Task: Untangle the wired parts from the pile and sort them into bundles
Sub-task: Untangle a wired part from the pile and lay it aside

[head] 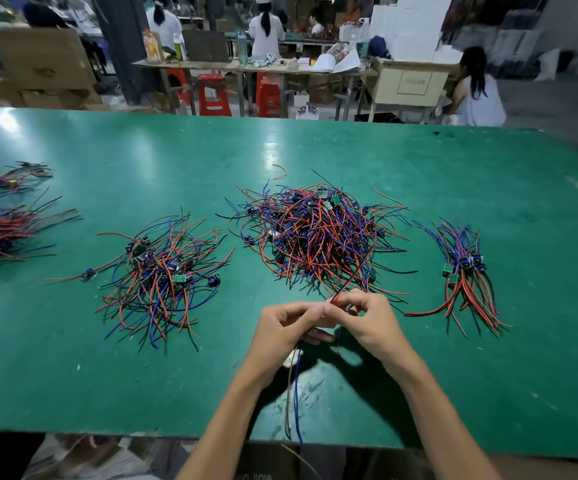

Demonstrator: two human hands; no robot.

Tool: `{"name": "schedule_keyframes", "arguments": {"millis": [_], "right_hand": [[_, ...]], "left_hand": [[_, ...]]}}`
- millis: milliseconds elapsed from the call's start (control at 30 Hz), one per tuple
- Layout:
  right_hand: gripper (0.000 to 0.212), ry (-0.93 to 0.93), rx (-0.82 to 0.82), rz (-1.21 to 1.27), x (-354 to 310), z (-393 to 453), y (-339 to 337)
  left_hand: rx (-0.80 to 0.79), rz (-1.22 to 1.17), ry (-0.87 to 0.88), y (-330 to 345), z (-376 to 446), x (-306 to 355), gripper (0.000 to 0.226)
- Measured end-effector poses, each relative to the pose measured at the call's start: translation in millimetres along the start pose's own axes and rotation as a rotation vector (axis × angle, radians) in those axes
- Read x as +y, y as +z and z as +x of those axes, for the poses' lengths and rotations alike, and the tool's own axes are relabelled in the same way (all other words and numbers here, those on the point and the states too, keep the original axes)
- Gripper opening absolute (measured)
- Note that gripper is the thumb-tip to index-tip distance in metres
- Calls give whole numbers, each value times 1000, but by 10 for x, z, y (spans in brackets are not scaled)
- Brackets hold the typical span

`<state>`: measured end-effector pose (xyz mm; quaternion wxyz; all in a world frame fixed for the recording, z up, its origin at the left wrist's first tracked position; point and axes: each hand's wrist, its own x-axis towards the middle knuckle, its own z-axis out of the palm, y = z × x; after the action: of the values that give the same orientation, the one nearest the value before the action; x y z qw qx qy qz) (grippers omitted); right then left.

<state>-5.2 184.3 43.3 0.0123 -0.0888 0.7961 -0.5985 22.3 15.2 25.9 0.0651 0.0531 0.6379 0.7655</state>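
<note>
A big tangled pile (318, 233) of red, blue and black wired parts with small green boards lies at the table's middle. My left hand (289, 329) and my right hand (367, 318) meet just in front of it, both pinching one wired part (296, 389). Its blue and brown wires hang down from my left hand toward the table edge. A red and black wire pair (353, 277) runs from my fingertips up into the pile. A looser pile (163, 275) lies to the left. A neat bundle (466, 271) lies to the right.
The green table (315, 150) stretches wide. More bundles of wires (0, 233) and a smaller one (21, 174) lie at the far left. A stray red wire (280, 171) sits behind the pile. People work at benches beyond the table.
</note>
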Motion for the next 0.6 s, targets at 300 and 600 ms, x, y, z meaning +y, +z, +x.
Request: {"name": "schedule_keyframes", "arguments": {"millis": [300, 600], "right_hand": [[28, 69, 23, 275, 34, -14, 143], [21, 48, 52, 327, 19, -82, 301]], "left_hand": [[18, -159, -76, -87, 54, -33, 24], [14, -126, -76, -112, 80, -68, 22]]}}
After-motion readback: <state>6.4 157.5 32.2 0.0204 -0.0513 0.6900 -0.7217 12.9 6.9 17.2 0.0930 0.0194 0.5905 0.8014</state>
